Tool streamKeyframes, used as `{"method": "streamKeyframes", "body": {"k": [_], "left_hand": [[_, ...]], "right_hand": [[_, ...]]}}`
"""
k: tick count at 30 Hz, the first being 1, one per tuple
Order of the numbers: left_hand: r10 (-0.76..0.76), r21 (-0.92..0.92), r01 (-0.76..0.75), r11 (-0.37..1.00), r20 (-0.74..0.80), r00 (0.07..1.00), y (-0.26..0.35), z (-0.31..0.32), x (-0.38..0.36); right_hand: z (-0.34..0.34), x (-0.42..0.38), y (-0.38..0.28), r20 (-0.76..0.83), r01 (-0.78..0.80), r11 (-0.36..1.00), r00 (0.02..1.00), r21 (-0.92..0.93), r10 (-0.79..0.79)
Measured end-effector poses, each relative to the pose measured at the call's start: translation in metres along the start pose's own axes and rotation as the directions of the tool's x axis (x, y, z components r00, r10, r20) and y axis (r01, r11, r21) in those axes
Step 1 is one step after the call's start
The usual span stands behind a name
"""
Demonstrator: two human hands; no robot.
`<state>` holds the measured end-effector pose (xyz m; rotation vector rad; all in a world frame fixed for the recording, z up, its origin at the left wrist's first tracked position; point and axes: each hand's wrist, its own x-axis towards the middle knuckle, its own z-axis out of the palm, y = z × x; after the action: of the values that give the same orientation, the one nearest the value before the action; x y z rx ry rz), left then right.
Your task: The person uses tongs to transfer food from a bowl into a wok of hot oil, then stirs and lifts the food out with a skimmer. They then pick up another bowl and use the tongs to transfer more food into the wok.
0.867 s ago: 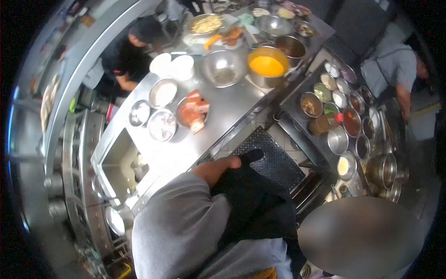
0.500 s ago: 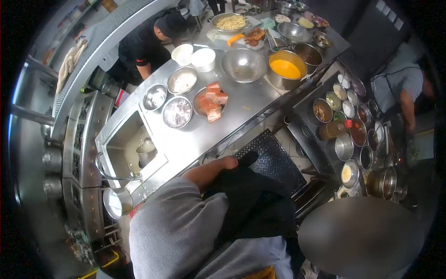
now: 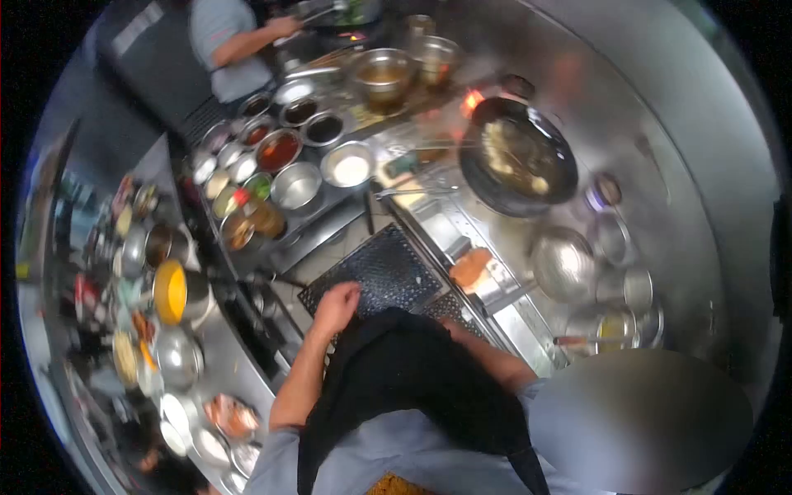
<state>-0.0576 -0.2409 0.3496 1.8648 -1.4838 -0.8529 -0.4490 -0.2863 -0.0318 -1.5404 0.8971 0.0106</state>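
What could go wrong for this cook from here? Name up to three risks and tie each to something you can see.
1. The wok holds food beside an open flame; nobody's hand is on it, so the food may scorch or spit.
2. The black apron hangs loose by the left hand, close to the stove edge; it might snag or catch heat.
3. The ladle lies with its handle toward the cook and could be knocked.

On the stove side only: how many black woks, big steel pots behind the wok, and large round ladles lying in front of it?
Black wok: 1
Steel pots: 2
Large round ladle: 1
Total: 4
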Motion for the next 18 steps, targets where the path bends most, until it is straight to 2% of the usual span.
{"method": "streamKeyframes", "body": {"k": [1, 2, 3, 4, 5, 6, 8, 9, 10, 11, 12, 13, 15, 16, 17, 18], "left_hand": [[0.161, 0.020, -0.160, 0.987, -0.026, 0.987, 0.034, -0.003, 0.025], [0.253, 0.027, -0.253, 0.967, 0.012, 0.967, 0.069, -0.010, 0.053], [0.341, 0.035, -0.343, 0.939, 0.048, 0.939, 0.097, -0.011, 0.086], [0.476, 0.110, -0.477, 0.872, 0.036, 0.879, 0.115, -0.006, 0.120], [0.605, 0.180, -0.600, 0.780, 0.032, 0.796, 0.132, -0.001, 0.154], [0.613, 0.255, -0.607, 0.752, 0.066, 0.787, 0.147, 0.005, 0.187], [0.652, 0.404, -0.626, 0.667, 0.092, 0.753, 0.166, 0.025, 0.251], [0.683, 0.478, -0.632, 0.610, 0.088, 0.725, 0.164, 0.039, 0.283], [0.702, 0.464, -0.663, 0.587, 0.117, 0.703, 0.162, 0.052, 0.313], [0.678, 0.563, -0.629, 0.536, 0.157, 0.719, 0.159, 0.066, 0.340], [0.651, 0.654, -0.588, 0.476, 0.187, 0.736, 0.160, 0.074, 0.359], [0.667, 0.637, -0.617, 0.463, 0.209, 0.716, 0.164, 0.077, 0.371], [0.408, 0.664, -0.568, 0.486, 0.402, 0.820, 0.171, 0.081, 0.392], [0.331, 0.618, -0.578, 0.533, 0.476, 0.815, 0.177, 0.078, 0.397], [0.341, 0.608, -0.591, 0.530, 0.485, 0.805, 0.181, 0.074, 0.398], [0.369, 0.566, -0.611, 0.554, 0.491, 0.789, 0.183, 0.068, 0.398]], "right_hand": [[-0.002, -0.035, -0.024, 0.004, -0.010, 0.997, 1.000, -0.074, 0.010], [0.000, -0.065, -0.049, -0.032, -0.019, 0.999, 0.999, -0.048, 0.018], [0.002, -0.091, -0.078, -0.184, -0.238, 0.971, 0.955, -0.009, 0.232], [0.005, -0.110, -0.106, -0.313, -0.443, 0.894, 0.842, 0.065, 0.440], [0.009, -0.122, -0.111, -0.333, -0.494, 0.853, 0.786, 0.169, 0.521], [0.014, -0.136, -0.112, -0.342, -0.533, 0.800, 0.723, 0.275, 0.600], [0.029, -0.162, -0.120, -0.413, -0.599, 0.797, 0.748, -0.082, 0.520], [0.045, -0.173, -0.086, -0.448, -0.514, 0.825, 0.810, -0.236, 0.378], [0.069, -0.179, -0.038, -0.461, -0.426, 0.817, 0.858, -0.388, 0.228], [0.089, -0.184, -0.022, -0.485, -0.444, 0.823, 0.840, -0.355, 0.244], [0.107, -0.188, -0.014, -0.483, -0.540, 0.800, 0.790, -0.261, 0.376], [0.122, -0.192, -0.008, -0.465, -0.628, 0.759, 0.730, -0.169, 0.501], [0.153, -0.201, 0.014, -0.383, -0.775, 0.632, 0.584, -0.003, 0.715], [0.169, -0.179, 0.072, -0.122, -0.820, 0.549, 0.568, -0.159, 0.814], [0.174, -0.177, 0.066, -0.127, -0.827, 0.543, 0.559, -0.145, 0.819], [0.178, -0.174, 0.054, -0.242, -0.802, 0.590, 0.594, -0.097, 0.767]]}}
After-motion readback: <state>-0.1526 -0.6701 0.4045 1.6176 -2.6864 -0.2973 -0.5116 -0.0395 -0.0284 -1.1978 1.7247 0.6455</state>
